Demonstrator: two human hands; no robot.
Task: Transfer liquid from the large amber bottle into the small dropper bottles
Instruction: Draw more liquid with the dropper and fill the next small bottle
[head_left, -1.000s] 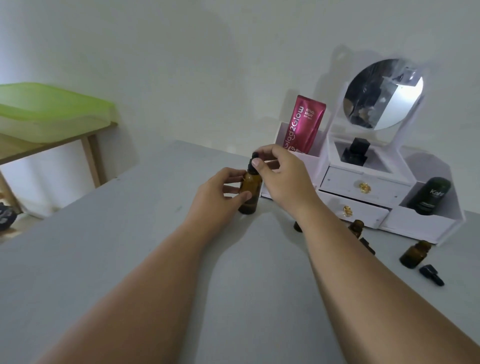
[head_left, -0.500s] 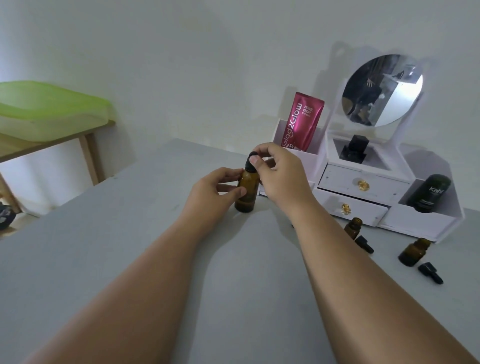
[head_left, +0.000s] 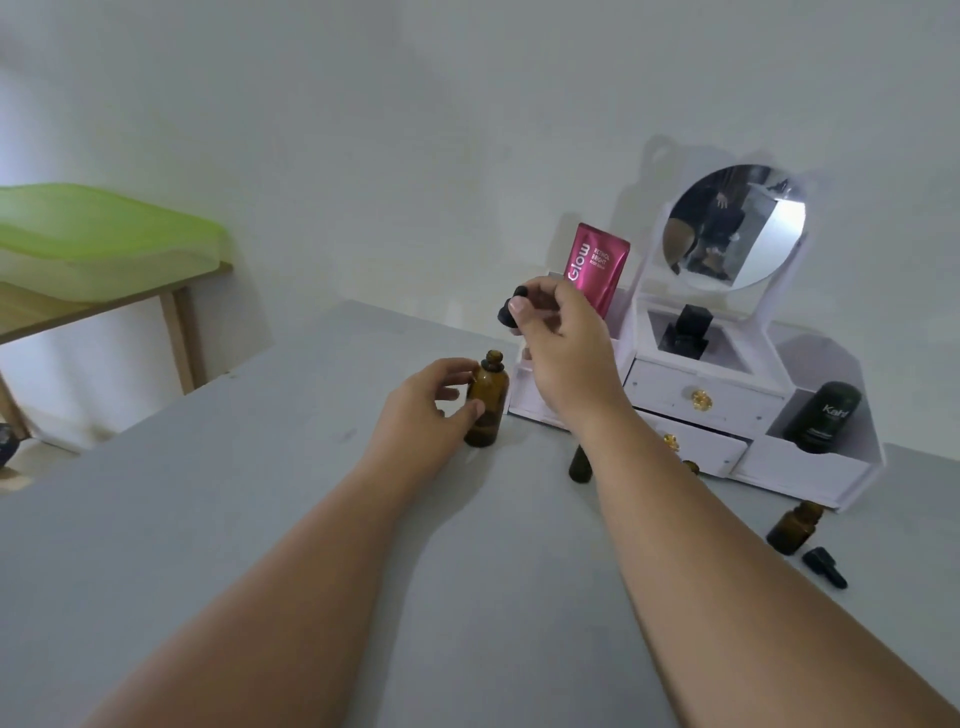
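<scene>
The large amber bottle (head_left: 487, 402) stands upright on the grey table (head_left: 260, 519), its neck uncovered. My left hand (head_left: 426, 410) grips its body from the left. Above and to the right of the neck, my right hand (head_left: 561, 353) pinches the bottle's black cap (head_left: 511, 312) in its fingertips. One small amber bottle (head_left: 580, 465) stands partly hidden behind my right forearm. Another small amber bottle (head_left: 793, 527) stands open at the right, with a black dropper cap (head_left: 825, 566) lying beside it. A third small bottle (head_left: 691, 466) peeks out just right of my forearm.
A white vanity organiser (head_left: 727, 410) with a round mirror (head_left: 733, 226), two drawers, a pink tube (head_left: 597, 267) and a dark bottle (head_left: 822, 415) stands behind the bottles. At the far left is a wooden side table (head_left: 104, 306) holding a green tray (head_left: 98, 239).
My right hand has lifted the black cap off the large amber bottle, up and to the right. My left hand keeps its hold on the bottle.
</scene>
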